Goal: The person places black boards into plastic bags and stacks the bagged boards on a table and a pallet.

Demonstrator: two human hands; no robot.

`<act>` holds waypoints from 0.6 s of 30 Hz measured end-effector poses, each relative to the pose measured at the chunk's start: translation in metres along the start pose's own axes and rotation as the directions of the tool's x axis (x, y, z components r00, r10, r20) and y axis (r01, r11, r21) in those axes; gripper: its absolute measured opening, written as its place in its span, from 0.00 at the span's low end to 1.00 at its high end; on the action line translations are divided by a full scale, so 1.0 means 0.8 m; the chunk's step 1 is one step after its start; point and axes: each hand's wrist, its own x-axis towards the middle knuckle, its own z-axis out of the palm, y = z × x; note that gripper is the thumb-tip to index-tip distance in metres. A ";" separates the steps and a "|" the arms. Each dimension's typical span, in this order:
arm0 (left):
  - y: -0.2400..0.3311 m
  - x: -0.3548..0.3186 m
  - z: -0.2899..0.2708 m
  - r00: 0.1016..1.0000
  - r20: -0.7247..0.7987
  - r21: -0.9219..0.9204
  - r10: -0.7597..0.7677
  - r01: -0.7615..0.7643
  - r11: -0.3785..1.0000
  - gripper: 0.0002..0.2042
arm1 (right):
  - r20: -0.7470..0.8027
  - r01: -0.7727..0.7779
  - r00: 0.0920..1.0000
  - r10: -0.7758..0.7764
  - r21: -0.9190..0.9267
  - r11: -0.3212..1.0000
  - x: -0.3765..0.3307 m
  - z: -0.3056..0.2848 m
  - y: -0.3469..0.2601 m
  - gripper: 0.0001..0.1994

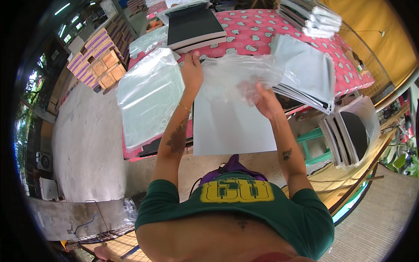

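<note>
A crumpled clear plastic bag [240, 70] stretches between my two hands over the table. My left hand [192, 72] is closed at the bag's left edge. My right hand [266, 100] grips its right side, thumb outside and fingers showing blurrily through the film. Below the bag lies a large white sheet [233, 126], its near edge jutting past the table toward me. Left of my left forearm is a stack of clear plastic bags [150, 96]. Beyond my right hand, several white sheets in plastic [305, 65] lie fanned out.
The table has a pink patterned cover [248, 26]. A thick black-topped stack [194, 26] stands at its far side, with wrapped bundles [321, 22] at the far right. A green stool [312, 146] and plastic-wrapped boards [349, 135] are at right. Cartons [102, 56] are piled far left.
</note>
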 end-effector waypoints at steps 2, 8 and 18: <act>0.003 -0.012 0.000 0.997 -0.035 0.001 0.068 -0.068 0.998 0.20 | 0.105 0.011 0.994 -0.008 -0.030 0.999 0.002 -0.023 -0.005 0.16; 0.024 -0.011 -0.054 0.841 0.407 -0.312 0.355 -0.237 0.920 0.32 | 0.179 -0.044 0.959 0.219 -0.671 0.740 0.000 0.034 -0.084 0.17; 0.061 -0.042 -0.102 0.341 0.794 -0.490 0.504 -0.132 0.862 0.22 | 0.083 0.083 0.993 -0.087 -0.997 -0.011 -0.003 -0.092 -0.109 0.17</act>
